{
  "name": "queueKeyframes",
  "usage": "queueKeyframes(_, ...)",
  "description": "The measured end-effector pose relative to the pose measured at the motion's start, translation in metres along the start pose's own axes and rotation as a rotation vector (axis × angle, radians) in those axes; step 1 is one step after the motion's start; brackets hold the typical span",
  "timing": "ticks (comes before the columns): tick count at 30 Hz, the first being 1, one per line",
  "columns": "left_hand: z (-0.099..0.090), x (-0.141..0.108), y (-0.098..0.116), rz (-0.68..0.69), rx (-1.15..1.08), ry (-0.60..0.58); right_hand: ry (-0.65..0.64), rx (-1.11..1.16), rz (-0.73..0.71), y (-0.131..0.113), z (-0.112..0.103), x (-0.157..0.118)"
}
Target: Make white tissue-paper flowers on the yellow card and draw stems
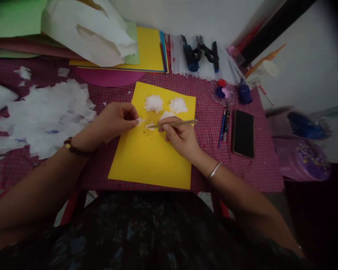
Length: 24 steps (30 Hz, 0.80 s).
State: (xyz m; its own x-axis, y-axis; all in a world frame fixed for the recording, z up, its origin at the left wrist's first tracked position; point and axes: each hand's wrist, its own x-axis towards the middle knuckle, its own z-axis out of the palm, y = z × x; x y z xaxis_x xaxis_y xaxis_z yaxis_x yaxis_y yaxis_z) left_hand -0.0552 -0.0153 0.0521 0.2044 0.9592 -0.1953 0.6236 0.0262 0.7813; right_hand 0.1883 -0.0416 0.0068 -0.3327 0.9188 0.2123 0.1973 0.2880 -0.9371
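- My right hand (pixel 181 135) is closed in a pinch on a flat wooden stick (pixel 183 123), thumb on the near side and fingers over the top. The stick's long axis runs crosswise, its free end passing out to the right of my knuckles and its working tip pointing left, towards my other hand.
- My left hand (pixel 115 119) has thumb and forefinger brought together on a small white paper scrap (pixel 140 121), which pokes out on the side facing the stick.
- A little white tuft (pixel 150 125) lies between my two pinches, right by the stick's tip; whether wood and paper touch, I cannot tell. Neither set of fingertips is clearly the nearer, but the stick bridges the gap from my right.
- Under both grips is a yellow sheet (pixel 150 161), its long side running away from me.
- Just beyond my right fingers, partly hidden by them, is a fluffy paper clump (pixel 166 114). Past it sit a left-hand clump (pixel 153 104) and a right-hand clump (pixel 178 105).
- Left of my left wrist spreads a heap of white paper pieces (pixel 47 112).
- Well right of my right hand lies a smartphone (pixel 242 133).
- Farthest off, beyond both hands, are stacked coloured sheets (pixel 150 47).
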Motion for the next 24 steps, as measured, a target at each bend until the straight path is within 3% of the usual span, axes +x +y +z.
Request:
queueKeyframes(11, 0.004, -0.004, 0.001, 0.023, 0.229, -0.051, 0.027, -0.004, 0.042, 0.002, -0.001, 0.0)
queueKeyframes(18, 0.005, -0.008, 0.007, -0.013, 0.227, -0.101, 0.036, 0.068, 0.049, -0.001, -0.006, 0.002)
queueKeyframes(21, 0.0, -0.009, 0.008, -0.039, 0.186, -0.035, 0.043, 0.096, 0.078, -0.003, -0.007, 0.003)
queueKeyframes(24, -0.007, -0.012, 0.009, -0.016, 0.234, 0.173, 0.033, 0.112, 0.102, -0.002, -0.006, 0.003)
